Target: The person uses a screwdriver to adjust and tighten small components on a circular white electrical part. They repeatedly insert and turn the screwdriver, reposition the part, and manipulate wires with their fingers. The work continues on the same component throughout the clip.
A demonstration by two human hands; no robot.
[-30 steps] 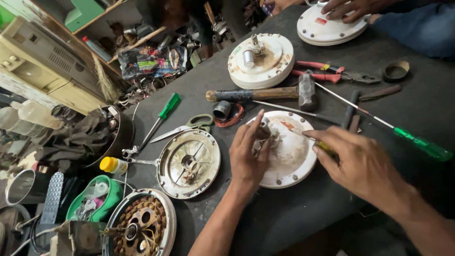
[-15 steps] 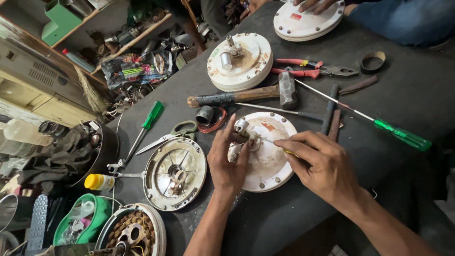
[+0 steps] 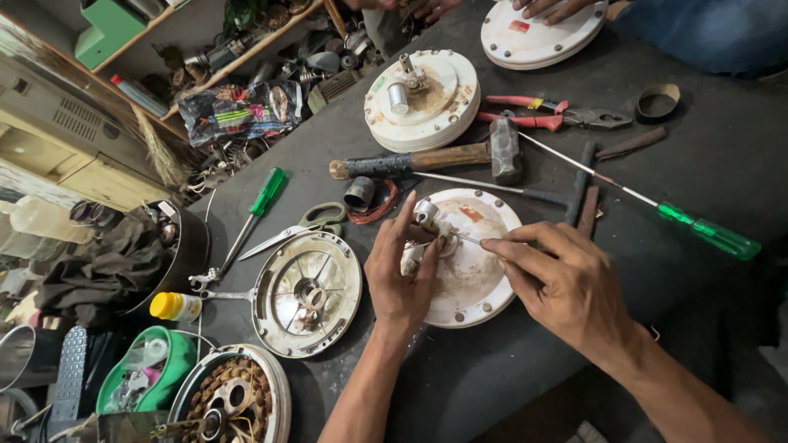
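A round white fan motor cover (image 3: pixel 476 279) with a metal shaft (image 3: pixel 427 215) lies on the dark workbench (image 3: pixel 681 180). My left hand (image 3: pixel 402 271) rests on its left edge and pinches the shaft and a small part beside it. My right hand (image 3: pixel 566 283) sits on the cover's right side and holds a thin metal tool (image 3: pixel 468 239) whose tip points at the shaft.
A grey metal cover (image 3: pixel 306 294), scissors (image 3: pixel 295 228), a green screwdriver (image 3: pixel 254 215), a hammer (image 3: pixel 435 157), red pliers (image 3: pixel 550 113), a long green-handled screwdriver (image 3: pixel 657 209) and another white motor housing (image 3: pixel 423 98) surround it. Another person's hands (image 3: pixel 550 8) hold a white cover at the far edge.
The view has shifted slightly. My right hand has drawn in toward the shaft with the thin tool; my left hand stays on the shaft.
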